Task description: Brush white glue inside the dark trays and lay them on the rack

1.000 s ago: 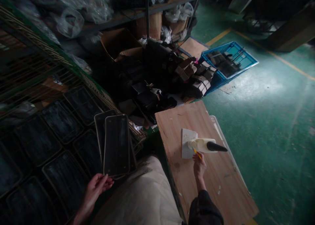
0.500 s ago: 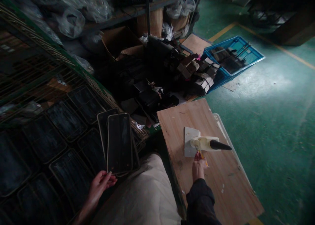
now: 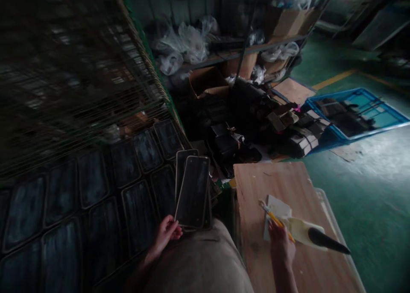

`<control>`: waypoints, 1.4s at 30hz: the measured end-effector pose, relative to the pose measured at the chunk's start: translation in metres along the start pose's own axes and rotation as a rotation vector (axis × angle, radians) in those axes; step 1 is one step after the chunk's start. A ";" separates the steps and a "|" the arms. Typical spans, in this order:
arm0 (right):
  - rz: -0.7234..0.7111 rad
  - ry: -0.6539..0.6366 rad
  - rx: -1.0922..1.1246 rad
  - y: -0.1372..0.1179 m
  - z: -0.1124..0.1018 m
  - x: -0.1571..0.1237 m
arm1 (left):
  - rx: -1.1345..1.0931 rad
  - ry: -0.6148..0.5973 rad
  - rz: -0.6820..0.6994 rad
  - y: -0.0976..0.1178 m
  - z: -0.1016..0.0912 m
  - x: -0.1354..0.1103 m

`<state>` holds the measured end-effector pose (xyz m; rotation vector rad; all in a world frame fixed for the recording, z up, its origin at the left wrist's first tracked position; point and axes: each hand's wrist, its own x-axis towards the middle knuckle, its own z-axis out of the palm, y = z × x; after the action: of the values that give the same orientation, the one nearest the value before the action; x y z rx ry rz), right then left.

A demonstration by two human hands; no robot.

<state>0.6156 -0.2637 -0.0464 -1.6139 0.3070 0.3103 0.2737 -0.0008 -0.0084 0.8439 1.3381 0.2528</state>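
Flanking the work on the left: wire rack point(image 3: 156, 81), blurred, with rows of dark panels point(image 3: 136, 201) laid along it. Beyond the table point(image 3: 259, 250): black pile point(image 3: 224, 141), then box point(image 3: 218, 90), then shelf point(image 3: 221, 57) with clear bags point(image 3: 192, 41). Blue crate point(image 3: 323, 141) right of the pile, on green floor point(image 3: 368, 207); dark pieces point(image 3: 344, 115) inside, too dim to name.

Table carries white card point(image 3: 279, 206) and pale bottle point(image 3: 303, 230) with black tip point(image 3: 328, 240). Bottle just beside the right hand point(image 3: 282, 239), to its right, overlapping the card in view; standing or lying, cannot tell. Black tip aims right and slightly toward the wearer. Between the two hands: covered knee point(image 3: 208, 259) and the table's left edge, dark gap between.

Right hand: wrapped round the brush point(image 3: 275, 219), over the table. Brush long axis oblique: bristle end up-left in view, away from the body; handle end down-right, past the hand. Bristle end just off the card's left edge; contact with the table cannot be told.

Left hand point(image 3: 168, 229): narrow pinch, thumb on the near left corner of the top panel point(image 3: 194, 192). Top panel lies on other panels at the knee, well left of the brush. Long axis runs away from the body, far end leaning slightly right. Second panel point(image 3: 183, 158) shows from under it, fanned out to the left.
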 end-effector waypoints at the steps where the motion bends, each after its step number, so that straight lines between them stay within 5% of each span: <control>1: 0.001 -0.062 0.008 -0.013 0.022 -0.011 | -0.014 -0.013 0.016 -0.001 -0.001 0.000; 3: -0.013 -0.251 -0.009 -0.042 0.067 -0.035 | -0.051 -0.044 0.048 -0.003 -0.005 0.000; 7: -0.309 -0.631 -0.269 -0.093 0.147 -0.082 | -0.110 -0.083 0.069 -0.010 -0.014 0.001; 11: -0.634 -0.868 -0.624 -0.110 0.209 -0.107 | -0.186 -0.068 0.062 -0.016 -0.018 0.005; 16: -0.927 -1.036 -0.837 -0.103 0.262 -0.108 | -0.249 -0.104 0.072 -0.020 -0.018 0.010; 21: -1.084 -1.047 -0.987 -0.097 0.289 -0.104 | -0.267 -0.138 0.066 -0.019 -0.022 0.010; 27: -1.079 -1.061 -1.097 -0.088 0.277 -0.111 | -0.261 -0.170 0.051 -0.020 -0.027 0.013; 33: -1.028 -1.249 -1.114 -0.073 0.201 -0.150 | -0.261 -0.192 0.052 -0.020 -0.029 0.013; 37: -0.866 -1.338 -1.117 -0.076 0.161 -0.189 | -0.256 -0.189 0.035 -0.019 -0.029 0.013; 42: -0.636 -1.440 -1.080 -0.085 0.162 -0.211 | -0.262 -0.203 0.029 -0.021 -0.029 0.016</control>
<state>0.4501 -0.0946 0.1017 -1.9112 -1.6757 1.1344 0.2450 0.0057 -0.0341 0.6501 1.0766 0.3480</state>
